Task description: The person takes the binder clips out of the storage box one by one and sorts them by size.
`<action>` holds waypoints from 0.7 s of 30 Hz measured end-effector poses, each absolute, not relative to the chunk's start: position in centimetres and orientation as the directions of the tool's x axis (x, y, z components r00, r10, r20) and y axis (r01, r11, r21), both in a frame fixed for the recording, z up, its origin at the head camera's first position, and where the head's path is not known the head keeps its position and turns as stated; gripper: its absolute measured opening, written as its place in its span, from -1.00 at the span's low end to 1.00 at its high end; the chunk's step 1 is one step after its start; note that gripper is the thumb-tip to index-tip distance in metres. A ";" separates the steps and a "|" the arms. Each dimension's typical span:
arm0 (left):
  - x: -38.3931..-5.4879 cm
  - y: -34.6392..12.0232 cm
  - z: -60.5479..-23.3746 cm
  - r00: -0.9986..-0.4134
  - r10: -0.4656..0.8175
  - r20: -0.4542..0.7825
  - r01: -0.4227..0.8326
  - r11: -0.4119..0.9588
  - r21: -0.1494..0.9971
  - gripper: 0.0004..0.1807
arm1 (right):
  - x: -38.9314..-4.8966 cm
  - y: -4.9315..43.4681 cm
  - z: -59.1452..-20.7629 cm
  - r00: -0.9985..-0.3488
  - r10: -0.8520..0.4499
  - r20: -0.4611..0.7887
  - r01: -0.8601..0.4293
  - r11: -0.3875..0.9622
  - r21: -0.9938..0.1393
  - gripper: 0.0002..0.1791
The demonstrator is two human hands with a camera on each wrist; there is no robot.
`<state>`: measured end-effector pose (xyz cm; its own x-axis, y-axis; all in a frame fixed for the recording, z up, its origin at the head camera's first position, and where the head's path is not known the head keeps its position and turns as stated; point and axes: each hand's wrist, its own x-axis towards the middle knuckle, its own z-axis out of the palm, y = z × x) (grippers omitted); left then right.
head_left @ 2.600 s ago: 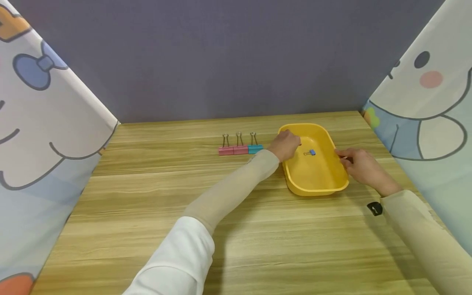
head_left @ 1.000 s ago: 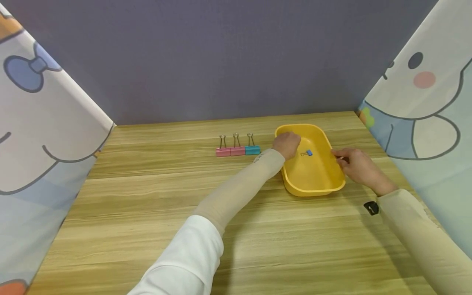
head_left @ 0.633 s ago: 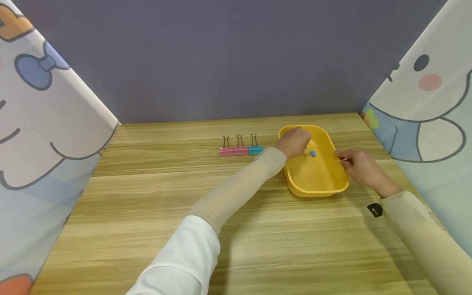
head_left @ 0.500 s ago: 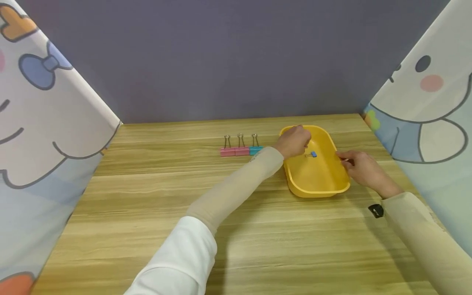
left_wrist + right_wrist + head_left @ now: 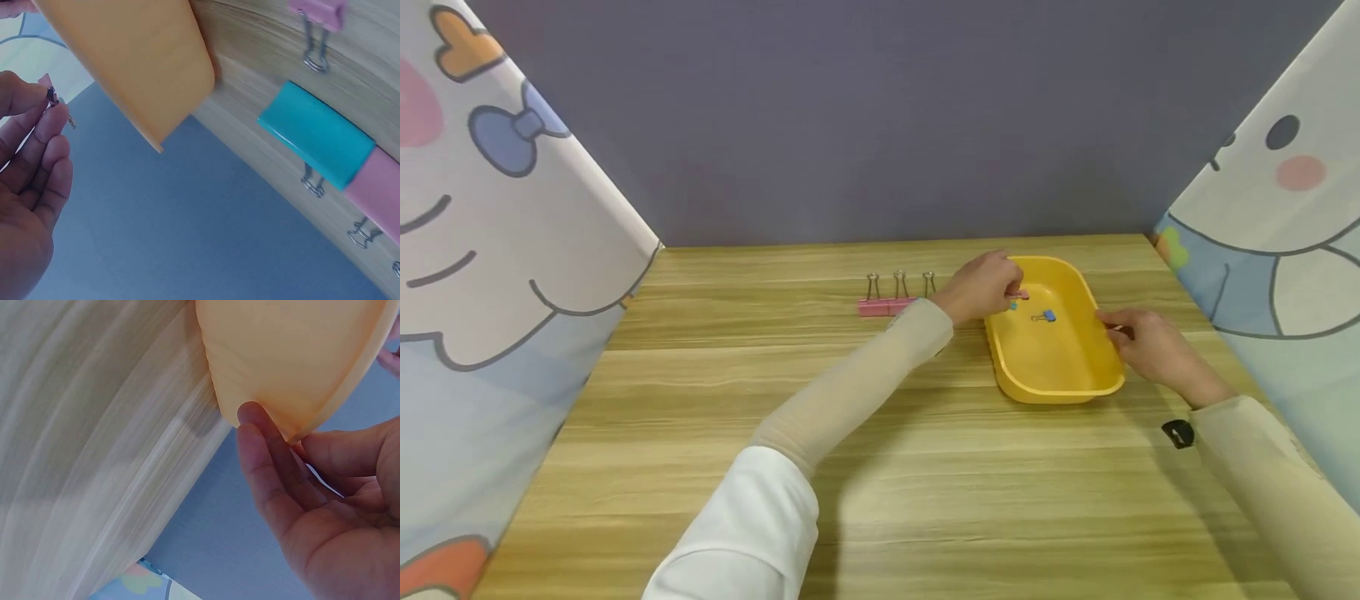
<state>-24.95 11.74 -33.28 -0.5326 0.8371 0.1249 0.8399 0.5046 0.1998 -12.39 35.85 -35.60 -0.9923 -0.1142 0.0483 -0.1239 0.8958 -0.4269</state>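
Observation:
My left hand (image 5: 983, 285) is over the left side of a yellow tray (image 5: 1011, 386), pinching a small pink binder clip (image 5: 1021, 294) between thumb and fingertips. In the left wrist view, the metal handle of that clip (image 5: 71, 121) sticks out past the fingers. A bit of teal (image 5: 1013, 306) shows just below the left fingertips. A small blue binder clip (image 5: 1048, 317) lies on the tray floor. My right hand (image 5: 1157, 350) grips the right rim of the tray, thumb on one side of the wall and fingers on the other in the right wrist view.
Left of the tray, two large pink binder clips (image 5: 874, 307) and a teal one (image 5: 317, 134) stand in a row on the wooden table (image 5: 700, 375), handles up. Another pink clip (image 5: 324, 11) lies near them. A grey panel (image 5: 880, 125) rises behind; printed cloths flank the sides.
My left hand has drawn left toward the tray's edge, and the pink clip at its fingertips and a teal bit now show. My right hand keeps its grip; the whole view has shifted slightly.

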 end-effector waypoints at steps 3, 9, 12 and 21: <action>-24.9 10.8 -33.3 -0.529 0.838 0.132 0.842 0.499 0.203 -0.90 | -12.4 35.9 -35.8 -0.991 -0.118 0.066 -0.135 0.896 -0.422 -0.63; -25.3 8.9 -33.5 -0.517 0.845 0.137 0.850 0.489 0.194 -0.94 | -12.5 36.1 -36.0 -0.989 -0.129 0.077 -0.150 0.892 -0.427 -0.64; -25.4 7.9 -33.8 -0.511 0.850 0.128 0.854 0.484 0.191 -0.93 | -12.6 36.2 -36.2 -0.988 -0.134 0.076 -0.154 0.890 -0.429 -0.64; -25.5 5.4 -35.1 -0.516 0.852 0.084 0.848 0.495 0.187 -0.87 | -12.7 36.2 -36.4 -0.989 -0.135 0.066 -0.150 0.889 -0.432 -0.65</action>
